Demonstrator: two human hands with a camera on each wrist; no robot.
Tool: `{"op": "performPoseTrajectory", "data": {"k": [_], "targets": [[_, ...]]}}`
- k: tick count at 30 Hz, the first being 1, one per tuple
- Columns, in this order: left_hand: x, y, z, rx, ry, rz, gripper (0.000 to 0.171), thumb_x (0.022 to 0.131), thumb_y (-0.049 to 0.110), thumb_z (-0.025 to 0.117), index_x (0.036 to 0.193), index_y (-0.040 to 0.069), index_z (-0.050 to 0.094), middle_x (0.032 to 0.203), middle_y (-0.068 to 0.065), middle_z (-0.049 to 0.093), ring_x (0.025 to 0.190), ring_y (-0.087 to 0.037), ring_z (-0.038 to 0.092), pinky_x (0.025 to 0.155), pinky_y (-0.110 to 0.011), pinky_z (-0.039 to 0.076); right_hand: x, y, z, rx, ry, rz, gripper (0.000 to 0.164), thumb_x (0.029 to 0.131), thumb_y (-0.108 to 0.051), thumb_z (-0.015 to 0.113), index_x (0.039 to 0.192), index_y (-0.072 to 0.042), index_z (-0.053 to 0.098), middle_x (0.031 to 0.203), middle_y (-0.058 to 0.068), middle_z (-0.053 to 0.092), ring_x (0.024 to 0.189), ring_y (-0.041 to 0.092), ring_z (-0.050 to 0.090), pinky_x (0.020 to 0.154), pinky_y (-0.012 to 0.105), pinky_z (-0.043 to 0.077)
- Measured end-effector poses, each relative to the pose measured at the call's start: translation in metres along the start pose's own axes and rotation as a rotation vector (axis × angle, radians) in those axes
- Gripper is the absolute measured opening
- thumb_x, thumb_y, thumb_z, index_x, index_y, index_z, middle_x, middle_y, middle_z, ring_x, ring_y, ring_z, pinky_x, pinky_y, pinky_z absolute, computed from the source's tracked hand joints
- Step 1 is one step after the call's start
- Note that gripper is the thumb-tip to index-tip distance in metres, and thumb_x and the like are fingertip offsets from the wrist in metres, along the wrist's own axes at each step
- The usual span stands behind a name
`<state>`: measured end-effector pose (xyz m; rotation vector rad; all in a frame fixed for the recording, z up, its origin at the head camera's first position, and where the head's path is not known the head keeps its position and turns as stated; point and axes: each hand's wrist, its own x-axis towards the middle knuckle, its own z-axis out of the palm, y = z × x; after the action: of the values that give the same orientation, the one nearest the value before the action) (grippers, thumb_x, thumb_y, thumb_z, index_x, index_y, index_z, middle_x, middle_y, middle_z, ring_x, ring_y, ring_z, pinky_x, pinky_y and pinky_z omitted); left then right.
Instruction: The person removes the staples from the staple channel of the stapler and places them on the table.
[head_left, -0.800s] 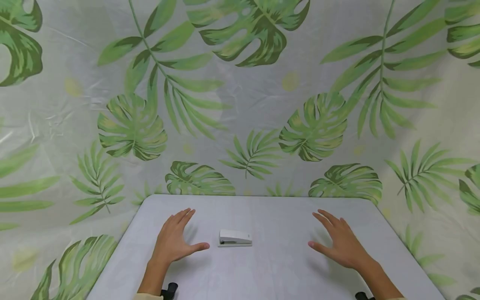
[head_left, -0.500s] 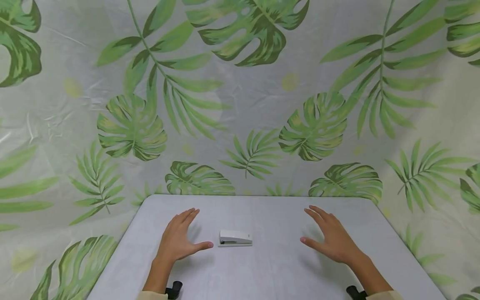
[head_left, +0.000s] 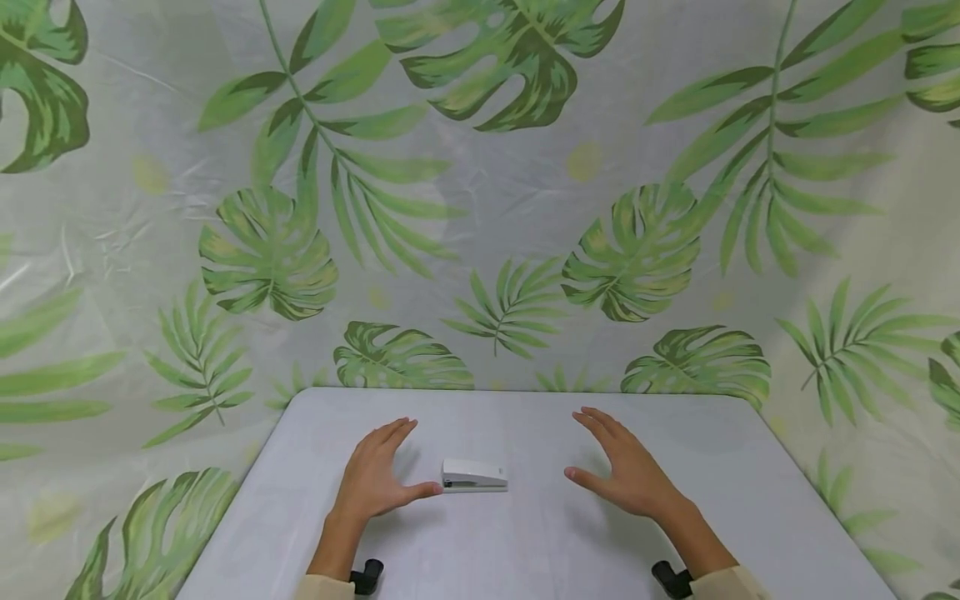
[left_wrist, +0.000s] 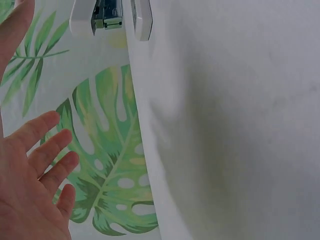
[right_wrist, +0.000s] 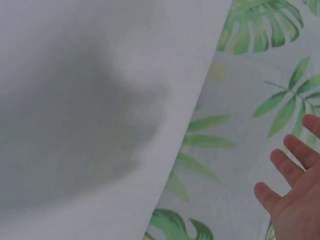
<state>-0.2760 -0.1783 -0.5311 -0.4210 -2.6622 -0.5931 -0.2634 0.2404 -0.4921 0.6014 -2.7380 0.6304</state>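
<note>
A white stapler lies on the white table, its long side facing me in the head view. My left hand is just left of it, fingers extended and thumb tip right at the stapler's left end. In the left wrist view the stapler shows its open end at the top edge, and the left hand has its fingers spread. To the right of the stapler, with a wider gap, my right hand hovers over the table, thumb apart from the fingers. The right wrist view shows that hand holding nothing.
A leaf-patterned curtain hangs right behind the table's far edge and along both sides. Each wrist carries a black camera mount, such as the left mount near the sleeve. Both hands cast soft shadows on the tabletop.
Both hands have moved inward toward the stapler, the right hand farther than the left. The stapler has stayed in place on the table.
</note>
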Motion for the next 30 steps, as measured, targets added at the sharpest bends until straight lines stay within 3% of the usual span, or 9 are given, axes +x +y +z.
{"op": "performPoseTrajectory", "data": {"k": [10, 30], "targets": [[0.001, 0.003, 0.012, -0.04, 0.016, 0.018, 0.109, 0.054, 0.085, 0.069, 0.143, 0.025, 0.05, 0.146, 0.0, 0.05, 0.133, -0.024, 0.047, 0.107, -0.052, 0.039, 0.019, -0.029, 0.02, 0.052, -0.023, -0.025, 0.085, 0.082, -0.071, 0.059, 0.151, -0.028, 0.034, 0.157, -0.004, 0.032, 0.141, 0.028, 0.037, 0.104, 0.061, 0.038], [0.005, 0.009, 0.032, -0.121, -0.058, -0.026, 0.104, 0.051, 0.087, 0.069, 0.134, 0.026, 0.058, 0.14, 0.0, 0.055, 0.13, -0.024, 0.05, 0.105, -0.053, 0.041, 0.042, -0.069, 0.065, 0.12, -0.086, 0.009, 0.077, 0.084, -0.066, 0.062, 0.148, -0.03, 0.039, 0.153, -0.007, 0.038, 0.138, 0.024, 0.042, 0.105, 0.055, 0.041]]}}
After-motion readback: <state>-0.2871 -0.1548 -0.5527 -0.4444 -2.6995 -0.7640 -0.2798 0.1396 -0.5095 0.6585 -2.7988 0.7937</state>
